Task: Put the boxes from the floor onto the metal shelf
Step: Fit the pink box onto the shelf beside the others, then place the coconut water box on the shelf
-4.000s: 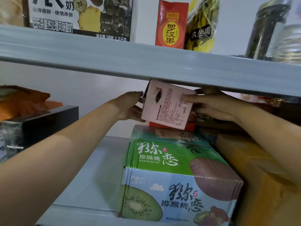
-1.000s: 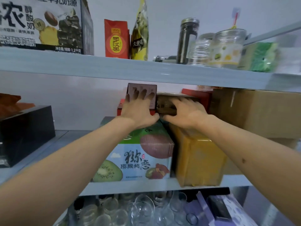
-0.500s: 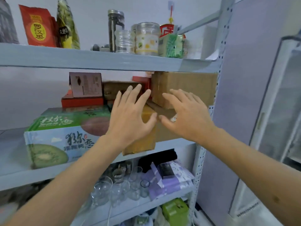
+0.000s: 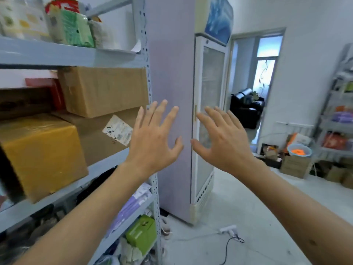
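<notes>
1. Left hand: raised, fingers spread, grip released, holding nothing.
2. Right hand: raised beside it, fingers spread, grip released; thumbs near, apart.
3. Metal shelf, left: middle tier bears a yellow taped box at the front edge, a labelled cardboard box beside it, a plain cardboard box stacked on that.
4. Glass-door fridge: just beyond the shelf post.
5. Floor: cardboard boxes at the far right wall, a basin on one.
</notes>
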